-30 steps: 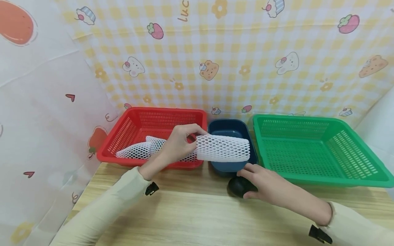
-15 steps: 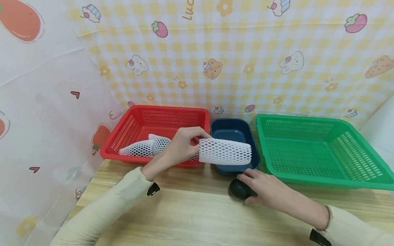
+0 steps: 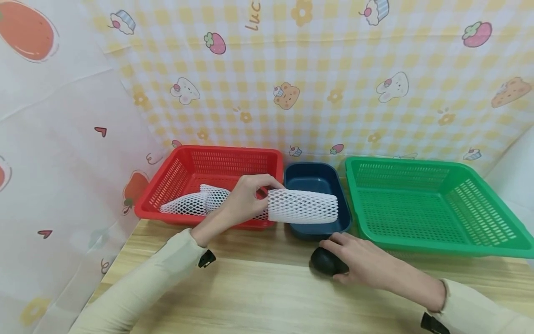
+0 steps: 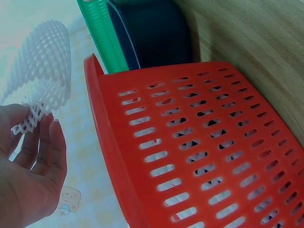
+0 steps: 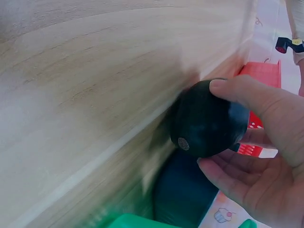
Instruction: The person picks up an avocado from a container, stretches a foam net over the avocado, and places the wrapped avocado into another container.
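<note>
My left hand [image 3: 250,197] pinches the near end of a white foam net sleeve [image 3: 302,206], held sideways above the navy bin [image 3: 313,169]. In the left wrist view the thumb and fingertips grip the edge of the foam net sleeve [image 4: 45,61], whose mouth gapes. My right hand [image 3: 365,260] grips a dark, egg-shaped avocado [image 3: 324,261] just in front of the bin, low over the table. The right wrist view shows the thumb on one side of the avocado [image 5: 204,118] and fingers on the other; a small round stem scar faces the camera.
A red basket [image 3: 229,150] on the left holds more white foam nets [image 3: 187,204]. To the right stands a large green basket [image 3: 417,246]. All three containers line the back of the wooden table [image 3: 267,297], before a patterned cloth [image 3: 317,69].
Both hands have come slightly nearer the table's front, the foam net sleeve and avocado with them. The grips look the same, and the head view has shifted a little.
</note>
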Motion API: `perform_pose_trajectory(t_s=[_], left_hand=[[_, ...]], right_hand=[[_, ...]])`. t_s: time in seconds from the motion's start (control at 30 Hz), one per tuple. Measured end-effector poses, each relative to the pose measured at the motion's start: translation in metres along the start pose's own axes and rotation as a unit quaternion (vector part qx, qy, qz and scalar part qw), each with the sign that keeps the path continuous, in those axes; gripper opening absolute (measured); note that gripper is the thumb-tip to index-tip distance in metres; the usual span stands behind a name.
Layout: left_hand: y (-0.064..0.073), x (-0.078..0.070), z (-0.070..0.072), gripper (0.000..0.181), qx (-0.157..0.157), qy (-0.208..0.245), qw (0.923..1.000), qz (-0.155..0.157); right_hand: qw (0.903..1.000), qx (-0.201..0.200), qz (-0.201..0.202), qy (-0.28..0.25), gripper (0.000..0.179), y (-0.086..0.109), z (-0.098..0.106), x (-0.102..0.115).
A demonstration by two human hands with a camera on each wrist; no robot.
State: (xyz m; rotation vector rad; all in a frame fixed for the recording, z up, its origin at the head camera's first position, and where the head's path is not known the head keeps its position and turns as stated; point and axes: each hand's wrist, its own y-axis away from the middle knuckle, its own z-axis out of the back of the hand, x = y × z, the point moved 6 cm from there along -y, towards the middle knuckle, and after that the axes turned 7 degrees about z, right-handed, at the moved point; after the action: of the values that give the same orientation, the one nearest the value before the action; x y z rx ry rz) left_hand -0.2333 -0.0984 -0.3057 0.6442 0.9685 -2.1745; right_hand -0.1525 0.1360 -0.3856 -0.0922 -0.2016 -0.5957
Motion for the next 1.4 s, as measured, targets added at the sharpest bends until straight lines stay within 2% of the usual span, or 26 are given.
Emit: perform_pose_trajectory(t_s=[0.17,0.43,0.63,0.77,1.0,1.4], left_hand=[[0.001,0.003,-0.001,0.03,0.002,0.0,1.0,0.008],[0.003,0.007,0.0,0.032,-0.001,-0.003,0.9998,0.019],[0.006,0.009,-0.003,0.032,0.006,0.005,0.9996,0.027],[0.007,0.011,-0.004,0.032,0.009,0.01,0.9995,0.029],[0.007,0.013,-0.004,0.033,0.006,0.007,0.9995,0.031],[0.005,0.013,-0.004,0.032,0.001,0.014,0.9998,0.017]], right_hand=[[0.9997,-0.011,0.004,-0.021,0.068,0.004,0.012,0.004],[0.9977,-0.064,0.015,-0.016,0.07,0.012,0.053,0.01],[0.994,-0.108,-0.001,-0.014,0.073,0.018,0.083,-0.002],[0.9922,-0.124,-0.002,-0.009,0.073,0.022,0.097,-0.014],[0.9903,-0.135,0.026,0.018,0.076,0.027,0.105,-0.03],[0.9867,-0.146,0.065,0.03,0.08,0.03,0.104,-0.039]])
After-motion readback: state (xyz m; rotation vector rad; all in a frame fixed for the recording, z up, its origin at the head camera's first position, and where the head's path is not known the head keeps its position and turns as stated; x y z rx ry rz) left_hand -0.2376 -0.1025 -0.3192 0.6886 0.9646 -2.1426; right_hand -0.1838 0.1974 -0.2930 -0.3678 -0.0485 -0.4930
